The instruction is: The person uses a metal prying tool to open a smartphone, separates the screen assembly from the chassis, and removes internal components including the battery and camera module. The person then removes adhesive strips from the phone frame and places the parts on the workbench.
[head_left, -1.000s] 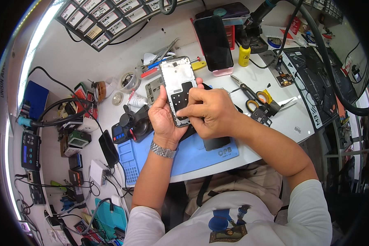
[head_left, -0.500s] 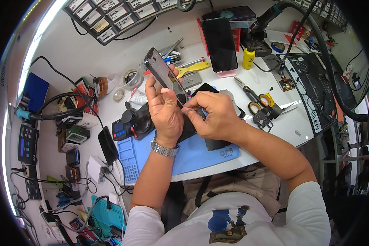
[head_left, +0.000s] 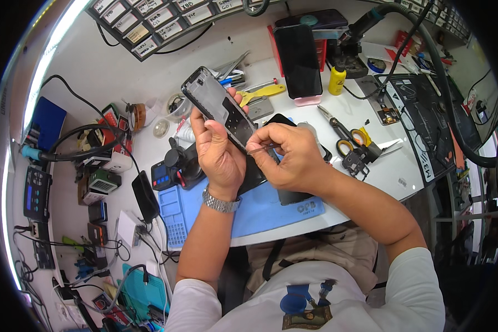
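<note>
Phone frame (head_left: 216, 108) gripped tilted in left hand (head_left: 218, 152); thin tool (head_left: 263, 147) pinched by right hand (head_left: 290, 157), above blue mat (head_left: 260, 213) on cluttered white desk (head_left: 393, 171).

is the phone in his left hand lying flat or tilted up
Tilted up. The left hand holds the phone frame off the blue mat, its top end raised, while the right hand works its lower edge.

Bright, even light fills the scene, strongest from a long white light strip (head_left: 25, 110) curving along the left rim. The glossy white worktop (head_left: 371, 166) shows mild glare and soft shadows. Fisheye distortion bends edges outward; the corners are black, and focus stays sharp centrally.
</note>
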`<control>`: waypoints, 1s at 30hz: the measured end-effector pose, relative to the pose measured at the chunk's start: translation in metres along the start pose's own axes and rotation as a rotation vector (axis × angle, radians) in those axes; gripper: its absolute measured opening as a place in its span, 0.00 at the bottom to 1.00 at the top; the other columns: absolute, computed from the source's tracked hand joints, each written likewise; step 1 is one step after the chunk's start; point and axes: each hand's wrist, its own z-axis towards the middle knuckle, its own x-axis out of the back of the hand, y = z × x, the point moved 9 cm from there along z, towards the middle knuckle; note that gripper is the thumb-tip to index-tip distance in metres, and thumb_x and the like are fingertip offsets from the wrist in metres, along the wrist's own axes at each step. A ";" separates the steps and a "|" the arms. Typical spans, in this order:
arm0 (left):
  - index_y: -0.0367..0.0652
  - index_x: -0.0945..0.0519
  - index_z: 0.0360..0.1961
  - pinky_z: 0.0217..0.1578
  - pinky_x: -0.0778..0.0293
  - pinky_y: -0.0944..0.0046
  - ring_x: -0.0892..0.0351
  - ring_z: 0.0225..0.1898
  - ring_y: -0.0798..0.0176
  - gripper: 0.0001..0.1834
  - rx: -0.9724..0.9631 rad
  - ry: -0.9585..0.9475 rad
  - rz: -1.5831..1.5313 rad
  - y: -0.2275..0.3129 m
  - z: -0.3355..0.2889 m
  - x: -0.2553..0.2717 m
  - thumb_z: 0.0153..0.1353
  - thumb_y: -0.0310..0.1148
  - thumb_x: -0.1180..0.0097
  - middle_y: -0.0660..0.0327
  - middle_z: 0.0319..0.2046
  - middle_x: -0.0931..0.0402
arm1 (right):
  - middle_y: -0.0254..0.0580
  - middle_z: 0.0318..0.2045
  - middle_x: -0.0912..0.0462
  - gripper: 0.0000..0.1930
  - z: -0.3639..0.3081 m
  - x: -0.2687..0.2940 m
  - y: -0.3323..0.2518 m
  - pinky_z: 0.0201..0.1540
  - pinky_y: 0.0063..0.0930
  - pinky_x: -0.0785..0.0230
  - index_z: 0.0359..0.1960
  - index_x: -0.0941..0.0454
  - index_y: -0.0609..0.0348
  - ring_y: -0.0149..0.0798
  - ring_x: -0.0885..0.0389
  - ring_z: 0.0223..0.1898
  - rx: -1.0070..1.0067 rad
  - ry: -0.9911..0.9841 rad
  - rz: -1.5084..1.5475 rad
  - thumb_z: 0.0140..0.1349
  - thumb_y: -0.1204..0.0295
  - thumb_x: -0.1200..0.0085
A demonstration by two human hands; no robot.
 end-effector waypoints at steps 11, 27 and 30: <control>0.39 0.39 0.77 0.72 0.24 0.44 0.22 0.72 0.47 0.32 -0.016 0.015 -0.004 0.005 0.003 0.004 0.85 0.48 0.49 0.41 0.72 0.27 | 0.39 0.26 0.13 0.06 -0.008 -0.017 0.003 0.30 0.33 0.20 0.37 0.17 0.57 0.39 0.11 0.25 -0.055 -0.226 0.117 0.59 0.75 0.33; 0.40 0.42 0.83 0.74 0.25 0.39 0.26 0.75 0.40 0.36 0.130 0.021 -0.313 0.001 0.007 0.005 0.87 0.54 0.62 0.36 0.75 0.31 | 0.45 0.30 0.12 0.17 -0.013 -0.017 -0.014 0.27 0.40 0.22 0.54 0.12 0.63 0.48 0.13 0.26 0.178 -0.085 -0.181 0.66 0.71 0.29; 0.44 0.43 0.83 0.74 0.24 0.41 0.25 0.75 0.42 0.32 0.063 0.041 -0.168 0.000 0.002 0.001 0.87 0.50 0.60 0.37 0.75 0.31 | 0.45 0.30 0.13 0.11 -0.019 -0.024 -0.012 0.27 0.43 0.23 0.48 0.13 0.60 0.50 0.13 0.26 0.187 -0.094 -0.319 0.67 0.71 0.31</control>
